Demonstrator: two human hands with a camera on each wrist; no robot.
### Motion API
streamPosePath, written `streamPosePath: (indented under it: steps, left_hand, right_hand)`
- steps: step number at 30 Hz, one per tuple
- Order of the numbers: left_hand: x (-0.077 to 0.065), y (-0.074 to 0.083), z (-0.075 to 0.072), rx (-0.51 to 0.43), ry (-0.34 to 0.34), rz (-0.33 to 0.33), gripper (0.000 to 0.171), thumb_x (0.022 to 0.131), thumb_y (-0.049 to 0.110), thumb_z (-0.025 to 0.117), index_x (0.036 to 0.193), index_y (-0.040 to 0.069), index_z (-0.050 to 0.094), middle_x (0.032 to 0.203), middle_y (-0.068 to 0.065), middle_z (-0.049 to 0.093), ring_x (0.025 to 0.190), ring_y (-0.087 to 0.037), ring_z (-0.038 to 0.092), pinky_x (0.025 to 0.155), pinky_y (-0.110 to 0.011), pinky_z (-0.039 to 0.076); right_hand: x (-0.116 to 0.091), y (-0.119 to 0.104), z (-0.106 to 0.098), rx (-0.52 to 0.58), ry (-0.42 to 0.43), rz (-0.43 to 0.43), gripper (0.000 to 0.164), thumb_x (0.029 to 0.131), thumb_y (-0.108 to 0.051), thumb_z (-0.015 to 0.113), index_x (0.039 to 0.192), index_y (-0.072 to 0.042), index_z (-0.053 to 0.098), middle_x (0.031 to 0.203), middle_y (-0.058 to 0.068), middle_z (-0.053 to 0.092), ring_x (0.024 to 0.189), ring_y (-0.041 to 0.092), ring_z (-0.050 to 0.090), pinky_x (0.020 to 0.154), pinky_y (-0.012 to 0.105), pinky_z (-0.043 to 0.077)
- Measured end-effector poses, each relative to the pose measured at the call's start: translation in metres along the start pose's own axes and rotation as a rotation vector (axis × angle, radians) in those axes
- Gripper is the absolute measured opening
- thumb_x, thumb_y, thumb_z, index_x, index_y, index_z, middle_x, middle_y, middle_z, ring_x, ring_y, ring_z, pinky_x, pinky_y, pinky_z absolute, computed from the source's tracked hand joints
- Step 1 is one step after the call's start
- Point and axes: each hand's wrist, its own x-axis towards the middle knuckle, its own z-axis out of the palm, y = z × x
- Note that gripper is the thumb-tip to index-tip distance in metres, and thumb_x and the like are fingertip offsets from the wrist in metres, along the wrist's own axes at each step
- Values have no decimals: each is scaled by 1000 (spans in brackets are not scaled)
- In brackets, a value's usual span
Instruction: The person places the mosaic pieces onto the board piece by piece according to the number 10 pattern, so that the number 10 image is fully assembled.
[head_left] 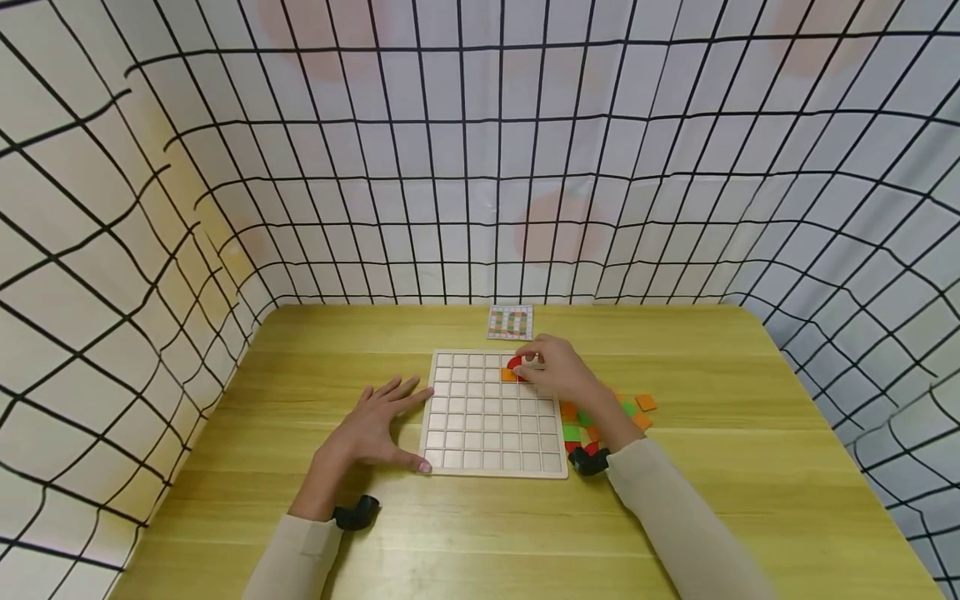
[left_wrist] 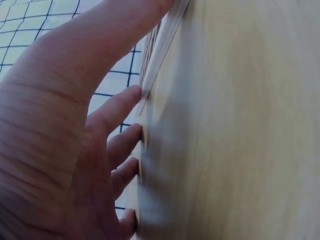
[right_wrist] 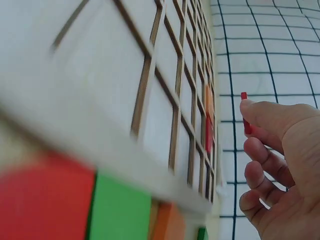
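Observation:
A pale wooden grid board (head_left: 487, 408) lies flat on the table. My right hand (head_left: 558, 367) is over its upper right part, pinching a small red tile (right_wrist: 246, 120) between thumb and fingertip. In the head view this red tile looks rounded on one side. An orange tile (head_left: 508, 375) sits in a cell just below it, with another red tile (right_wrist: 208, 134) beside it, partly hidden by my fingers in the head view. With fingers spread, my left hand (head_left: 375, 429) touches the board's left edge; its thumb is near the lower left corner.
Loose orange, green and red tiles (head_left: 572, 433) lie right of the board, partly under my right forearm. A small card with a coloured grid pattern (head_left: 510, 322) lies behind the board. Black-lined white sheeting (head_left: 450, 150) surrounds the wooden table (head_left: 465, 533) at the back and sides.

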Motion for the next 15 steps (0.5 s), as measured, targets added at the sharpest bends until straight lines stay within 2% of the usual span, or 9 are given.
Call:
streamPosePath:
  steps: [10,15]
  left_hand:
    - [1,1,1,-9,-4,-2,122,58,80,83,160,32,39,171,-7,26,159,-39,17,122,-74,8]
    - [0,2,0,-10,0,-8,122,58,80,84,160,31,39,171,-7,26,159,-39,18,122,-74,8]
  right_hand:
    - [15,-9,20,4,-90,-24,32,95,-28,77,122,-11,76,97,1,67,76,15,57,66,28,51]
    - [17,-9,25,-30,-102,-28,32,95,-30,76,123,-13,75,99,0,67,84,15,57,71,29,51]
